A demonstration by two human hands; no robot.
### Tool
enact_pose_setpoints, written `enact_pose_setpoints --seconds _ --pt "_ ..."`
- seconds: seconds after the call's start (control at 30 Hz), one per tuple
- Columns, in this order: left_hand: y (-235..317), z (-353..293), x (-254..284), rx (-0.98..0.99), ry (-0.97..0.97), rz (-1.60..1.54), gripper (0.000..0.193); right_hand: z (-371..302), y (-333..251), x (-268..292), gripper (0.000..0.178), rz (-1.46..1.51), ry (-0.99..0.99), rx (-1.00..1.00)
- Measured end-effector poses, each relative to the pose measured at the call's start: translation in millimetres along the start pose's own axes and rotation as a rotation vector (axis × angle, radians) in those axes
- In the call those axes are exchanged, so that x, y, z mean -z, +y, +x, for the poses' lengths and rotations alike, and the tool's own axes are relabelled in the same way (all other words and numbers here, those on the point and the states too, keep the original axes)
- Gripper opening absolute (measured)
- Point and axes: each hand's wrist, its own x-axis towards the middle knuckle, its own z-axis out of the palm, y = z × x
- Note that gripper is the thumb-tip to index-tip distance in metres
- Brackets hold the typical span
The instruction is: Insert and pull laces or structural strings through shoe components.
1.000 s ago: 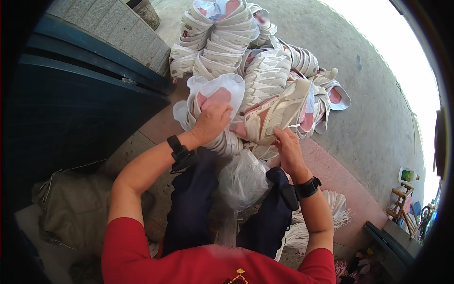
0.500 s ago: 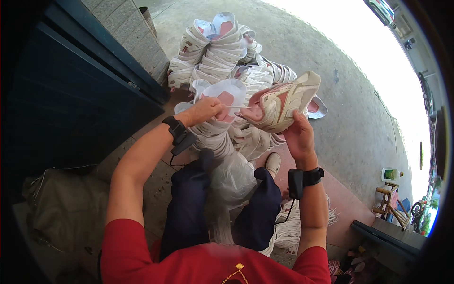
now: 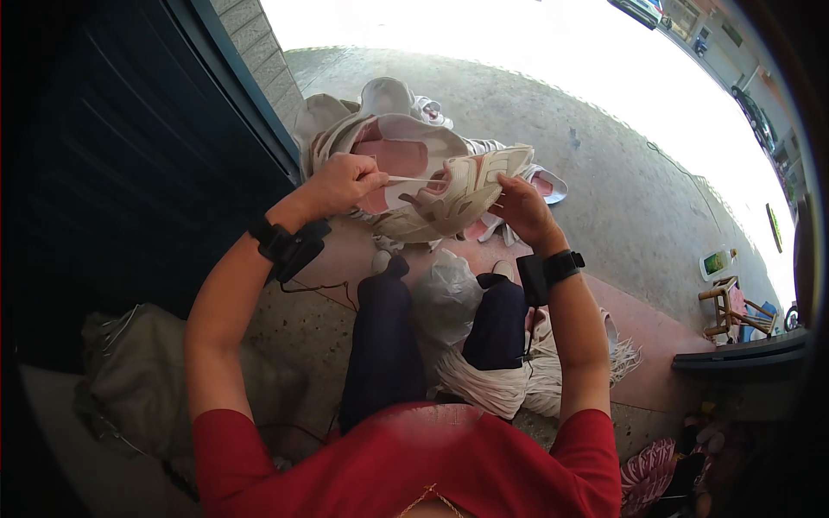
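Note:
A cream and pink shoe upper [image 3: 462, 192] is held up in front of me. My right hand [image 3: 521, 207] grips it by its right end, with the thumb on top and some fingers hidden behind it. My left hand [image 3: 350, 183] is closed in a pinch on a pale shoelace [image 3: 413, 180], which runs taut from my fingers to the upper's opening. Behind both hands stands a pile of stacked white uppers with pink insides [image 3: 393, 138].
A clear plastic bag [image 3: 447, 298] sits between my legs. Bundles of white laces [image 3: 509, 380] lie by my right leg. A dark door [image 3: 129, 173] stands on the left, above a grey-green sack [image 3: 164, 388]. A small bamboo chair [image 3: 730, 306] is far right.
The view has shifted, and the upper now sits lower and more level, further left in the picture. The lace is still stretched between my left hand and the upper.

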Motion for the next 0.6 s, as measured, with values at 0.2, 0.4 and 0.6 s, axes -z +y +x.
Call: enact_pose_setpoints --seconds 0.2,0.4,0.6 --pt "-22 -123 -109 0.042 0.004 0.061 0.028 -95 150 11 0.037 0.380 0.083 0.013" --pt "-87 -184 -240 0.137 -0.012 -0.057 0.029 -129 275 52 0.037 0.480 0.401 0.083" --pt "-104 -203 -245 0.371 -0.078 -0.208 0.034 -131 271 39 0.036 0.456 0.314 0.035"
